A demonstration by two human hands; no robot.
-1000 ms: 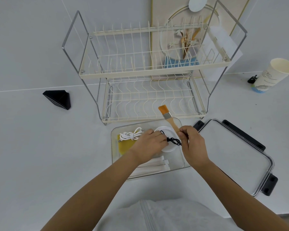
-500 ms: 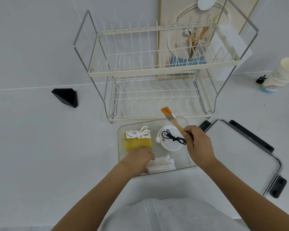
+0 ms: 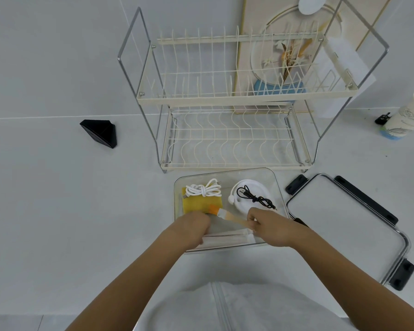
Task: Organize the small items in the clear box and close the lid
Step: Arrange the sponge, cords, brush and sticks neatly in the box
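The clear box (image 3: 225,174) sits in front of me on the white counter. Inside lie a yellow sponge (image 3: 196,203) with a coiled white cable (image 3: 203,189) on it, and a round white disc (image 3: 245,189) carrying a coiled black cable (image 3: 255,197). My right hand (image 3: 270,226) grips the wooden handle of an orange-bristled brush (image 3: 222,213), held low across the box. My left hand (image 3: 191,229) rests on flat white packets (image 3: 227,237) at the box's near edge; whether it grips them is unclear. The lid (image 3: 339,225) with black clips lies to the right.
A two-tier wire dish rack (image 3: 227,139) stands just behind the box. A black triangular object (image 3: 100,133) lies at the left. A paper cup (image 3: 406,115) and a small black clip (image 3: 382,118) are at the far right. A framed picture leans behind the rack.
My right hand has brought the brush down from the box's far rim to lie low across the box. My left hand moved from the black cable to the white packets.
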